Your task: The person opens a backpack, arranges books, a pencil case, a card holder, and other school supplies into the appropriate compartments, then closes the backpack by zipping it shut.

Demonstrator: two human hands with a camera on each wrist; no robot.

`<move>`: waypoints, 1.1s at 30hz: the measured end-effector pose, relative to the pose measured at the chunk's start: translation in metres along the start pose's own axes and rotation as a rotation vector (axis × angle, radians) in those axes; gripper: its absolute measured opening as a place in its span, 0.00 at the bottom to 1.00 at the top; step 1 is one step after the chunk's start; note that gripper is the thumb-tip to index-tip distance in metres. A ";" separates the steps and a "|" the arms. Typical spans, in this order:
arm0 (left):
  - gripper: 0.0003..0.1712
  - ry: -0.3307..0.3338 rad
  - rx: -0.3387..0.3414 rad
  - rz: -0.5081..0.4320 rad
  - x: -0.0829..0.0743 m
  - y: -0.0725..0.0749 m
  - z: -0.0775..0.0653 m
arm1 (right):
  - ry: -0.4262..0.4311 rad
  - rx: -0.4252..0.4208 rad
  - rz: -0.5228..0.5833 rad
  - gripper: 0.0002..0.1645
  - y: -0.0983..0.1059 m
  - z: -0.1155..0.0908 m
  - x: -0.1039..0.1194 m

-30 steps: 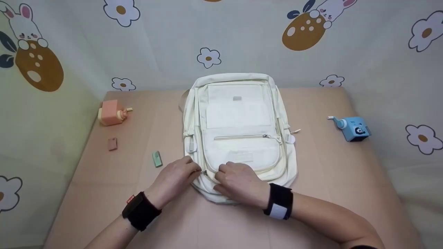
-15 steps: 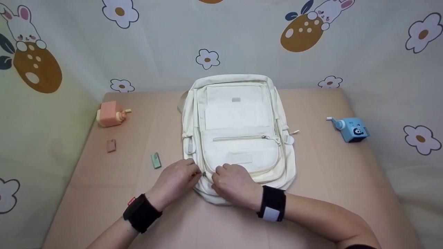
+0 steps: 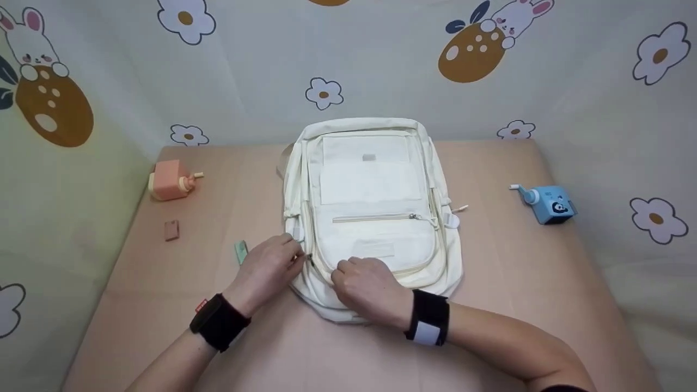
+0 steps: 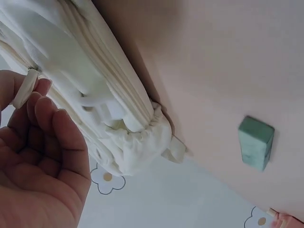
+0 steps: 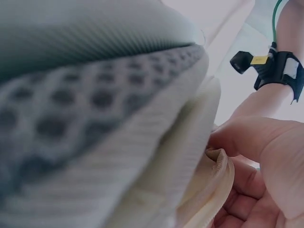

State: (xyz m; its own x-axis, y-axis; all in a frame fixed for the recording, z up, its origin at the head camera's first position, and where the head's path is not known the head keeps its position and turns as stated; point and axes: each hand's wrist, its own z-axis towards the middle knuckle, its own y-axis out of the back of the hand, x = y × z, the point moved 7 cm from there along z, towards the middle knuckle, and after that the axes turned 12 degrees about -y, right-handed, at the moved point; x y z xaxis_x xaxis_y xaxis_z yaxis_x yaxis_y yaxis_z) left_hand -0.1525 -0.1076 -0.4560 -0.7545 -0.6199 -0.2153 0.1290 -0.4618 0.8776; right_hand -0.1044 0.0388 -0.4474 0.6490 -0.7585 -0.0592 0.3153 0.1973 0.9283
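Observation:
A cream-white backpack [image 3: 375, 185] lies front side up on the table, its bottom towards me. At its lower left side my left hand [image 3: 272, 265] pinches a zipper pull; the left wrist view shows this cream pull tab [image 4: 24, 89] between thumb and fingers. My right hand [image 3: 367, 286], fingers curled, grips the bag's fabric near the bottom edge. In the right wrist view a fold of cream fabric [image 5: 209, 190] lies between the thumb and fingers. The right fingertips are hidden in the head view.
A green eraser [image 4: 256, 142] lies just left of my left hand, with a pink eraser [image 3: 171, 230] farther left. A coral crank pencil sharpener [image 3: 170, 179] stands at the back left, a blue one [image 3: 551, 204] at the right. Patterned cloth surrounds the table [image 3: 506, 261].
My left hand has moved up along the bag's left side with the zipper pull, now partly covering the green eraser. The right hand has shifted slightly left and keeps its grip on the fabric.

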 end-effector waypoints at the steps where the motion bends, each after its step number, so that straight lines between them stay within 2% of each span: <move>1: 0.10 0.002 -0.011 0.005 0.003 0.001 0.002 | 0.001 -0.001 0.008 0.12 0.000 0.000 0.000; 6: 0.10 -0.002 -0.018 0.024 0.012 0.000 0.010 | 0.006 0.013 0.019 0.12 -0.003 0.000 0.000; 11: 0.09 0.029 0.016 0.010 0.014 -0.001 0.012 | 0.001 0.044 0.021 0.13 -0.005 -0.001 0.000; 16: 0.08 0.057 0.042 -0.011 0.015 0.000 0.012 | -0.007 0.114 0.065 0.15 -0.003 0.004 -0.001; 20: 0.08 0.076 0.054 -0.022 0.016 0.001 0.012 | -0.015 0.179 0.077 0.17 0.006 0.017 -0.001; 24: 0.08 0.091 0.062 -0.035 0.018 0.001 0.011 | -0.010 0.243 0.004 0.20 0.006 0.034 0.004; 28: 0.08 0.078 0.056 -0.036 0.017 0.001 0.009 | -0.007 0.277 -0.099 0.21 -0.007 0.047 0.013; 33: 0.09 0.060 0.044 -0.041 0.016 0.001 0.010 | -0.008 0.299 -0.248 0.10 -0.023 0.052 0.022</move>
State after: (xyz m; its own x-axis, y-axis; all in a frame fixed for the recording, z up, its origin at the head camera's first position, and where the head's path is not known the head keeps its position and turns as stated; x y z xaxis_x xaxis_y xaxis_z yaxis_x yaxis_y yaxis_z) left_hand -0.1707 -0.1118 -0.4542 -0.7184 -0.6389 -0.2752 0.0695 -0.4596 0.8854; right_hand -0.1338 -0.0146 -0.4509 0.5728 -0.7652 -0.2939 0.2455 -0.1820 0.9522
